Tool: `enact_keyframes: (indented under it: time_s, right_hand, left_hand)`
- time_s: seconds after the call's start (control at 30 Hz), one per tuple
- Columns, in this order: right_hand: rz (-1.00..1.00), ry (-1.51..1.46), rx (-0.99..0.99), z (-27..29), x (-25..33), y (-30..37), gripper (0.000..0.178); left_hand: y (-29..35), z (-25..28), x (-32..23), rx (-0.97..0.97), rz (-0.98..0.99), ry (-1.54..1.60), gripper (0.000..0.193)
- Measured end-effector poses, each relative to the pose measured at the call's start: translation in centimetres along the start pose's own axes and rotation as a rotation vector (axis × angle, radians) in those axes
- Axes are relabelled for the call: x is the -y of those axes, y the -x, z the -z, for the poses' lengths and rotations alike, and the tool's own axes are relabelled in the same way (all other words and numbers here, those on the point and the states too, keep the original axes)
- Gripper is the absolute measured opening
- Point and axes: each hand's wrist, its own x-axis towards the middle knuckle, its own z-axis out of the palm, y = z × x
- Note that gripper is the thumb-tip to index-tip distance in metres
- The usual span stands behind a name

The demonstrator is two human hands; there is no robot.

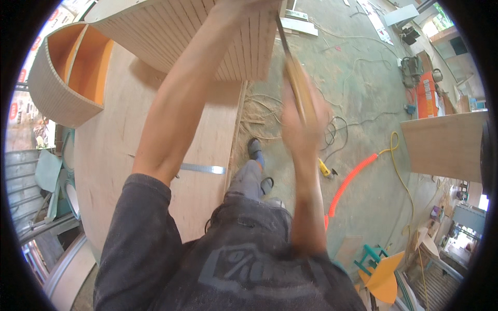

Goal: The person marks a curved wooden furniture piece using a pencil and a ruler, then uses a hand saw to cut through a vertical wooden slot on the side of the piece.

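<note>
Dark shirt cloth (228, 272) lay nearest. Farther off, a narrow tool (297, 83), wooden-bodied and dark-tipped, pointed far and slightly left, its long axis slanting toward the right edge of a grooved wooden box (171, 39); contact could not be told. Blurred, the right hand (317, 116) was closed around the tool. How far open the left hand (250, 4), by the box, was could not be told. Pale plywood (212, 140) spread beneath; far left stood a curved, ribbed case (59, 101), orange inside.
</note>
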Motion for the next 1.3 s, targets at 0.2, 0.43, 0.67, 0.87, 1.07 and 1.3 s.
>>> enact_keyframes:
  time_s: [0.2,0.43,0.67,0.87,1.07,1.3]
  right_hand:
    - [-0.068,-0.152,-0.023,-1.9,-1.9,-5.7,0.036]
    - [-0.011,0.030,0.027,3.5,0.6,5.8,0.043]
    - [-0.162,-0.163,0.015,-0.9,-1.4,-4.1,0.041]
    - [-0.233,-0.021,0.053,5.7,2.2,9.6,0.046]
    - [-0.043,-0.083,-0.069,-1.7,-3.3,-2.8,0.042]
    - [-0.043,0.041,0.018,2.1,-1.8,7.3,0.044]
  left_hand:
    - [-0.4,-2.0,-1.6,0.031,-0.043,-0.042,0.045]
    - [0.6,0.0,0.0,0.029,0.004,-0.054,0.046]
    - [-0.5,-1.9,-1.8,0.018,-0.063,-0.053,0.045]
    - [0.5,-0.7,0.0,0.017,-0.010,-0.055,0.041]
    - [-0.7,-2.1,-1.5,-0.089,-0.095,0.024,0.040]
    - [1.0,-1.0,0.4,-0.020,-0.017,-0.094,0.041]
